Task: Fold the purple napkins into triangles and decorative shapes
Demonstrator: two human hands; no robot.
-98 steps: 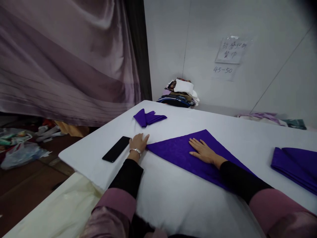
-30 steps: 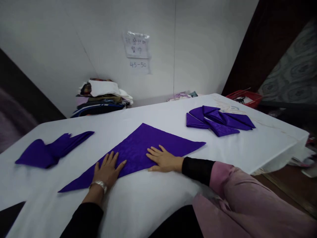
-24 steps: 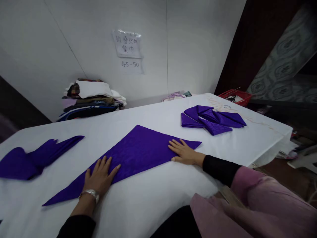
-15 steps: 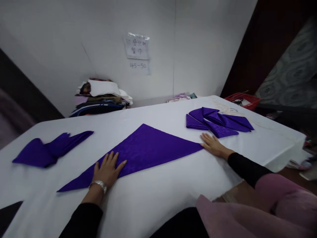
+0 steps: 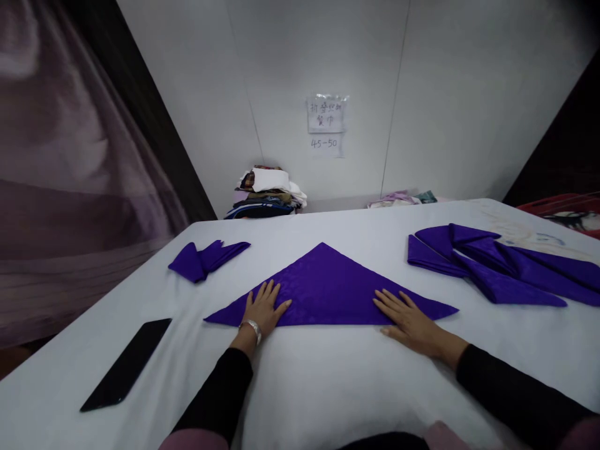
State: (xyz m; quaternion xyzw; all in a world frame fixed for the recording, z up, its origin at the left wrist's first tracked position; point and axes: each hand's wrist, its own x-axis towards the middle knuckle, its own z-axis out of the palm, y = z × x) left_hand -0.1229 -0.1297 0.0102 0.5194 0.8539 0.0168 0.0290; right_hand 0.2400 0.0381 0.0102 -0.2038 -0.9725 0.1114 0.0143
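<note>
A purple cloth napkin [image 5: 323, 287] lies flat on the white-covered table, folded into a wide triangle with its peak pointing away from me. My left hand [image 5: 264, 306] rests palm down on its left part, fingers spread, a silver bracelet on the wrist. On the right part, my right hand [image 5: 407, 319] lies flat with its fingers stretched over the cloth and its near edge. Neither hand grips anything. Both outer tips of the triangle show beyond the hands.
To the left sits a folded purple napkin [image 5: 206, 259], with a black phone-like slab [image 5: 129, 365] nearer me. Several folded purple napkins [image 5: 492, 259] lie at the right. Behind the table [image 5: 347, 387] are stacked clothes [image 5: 269, 194] and a wall sign [image 5: 327, 125].
My right hand has moved from the triangle's right tip inward onto the cloth. My left hand still lies on the left part. The view has turned left, bringing the whole black slab into sight.
</note>
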